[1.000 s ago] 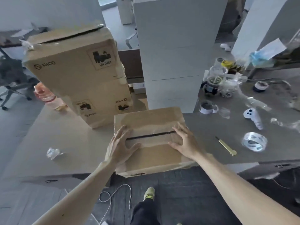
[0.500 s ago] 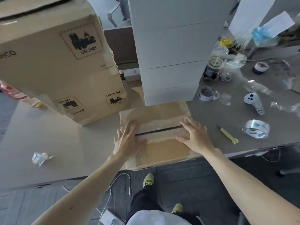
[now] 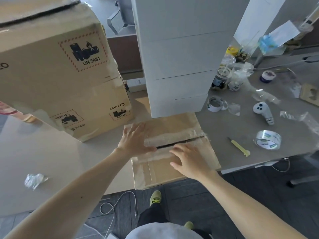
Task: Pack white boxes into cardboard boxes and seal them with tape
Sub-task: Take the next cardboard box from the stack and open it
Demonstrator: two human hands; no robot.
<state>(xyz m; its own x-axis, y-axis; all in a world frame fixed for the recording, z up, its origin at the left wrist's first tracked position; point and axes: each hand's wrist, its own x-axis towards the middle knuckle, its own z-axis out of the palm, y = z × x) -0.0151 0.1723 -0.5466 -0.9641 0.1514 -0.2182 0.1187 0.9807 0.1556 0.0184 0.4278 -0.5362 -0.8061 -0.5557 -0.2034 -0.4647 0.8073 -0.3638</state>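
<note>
Across the whole view, a grey table [image 3: 51,152], crowded on its right side. At far left on it, stacked big cardboard boxes [image 3: 51,75], taped over, probably finished and parked out of the way. Behind the work spot, a tall stack of white boxes [image 3: 172,57], likely kept close for packing.

At the near edge of the table, the cardboard box [image 3: 172,126] being worked on. Flaps folded down, shiny tape along both lips of the seam, a dark gap showing between them.

Pressed flat on the left end of that seam, the left hand [image 3: 134,140], fingers straight and spread, gripping nothing. Laid on the near flap right of centre, the right hand [image 3: 191,159], fingers likewise stretched out flat, holding nothing. Probably both pushing the flaps down and level so the gap closes before fresh tape goes on.

Well to the right, a roll of clear tape [image 3: 267,139], lying flat and untouched. Between it and the box, a yellow cutter [image 3: 239,146]. Both seemingly left within an easy right-hand reach.

Near the left, a crumpled scrap of clear wrap [image 3: 34,180], apart from everything.
</note>
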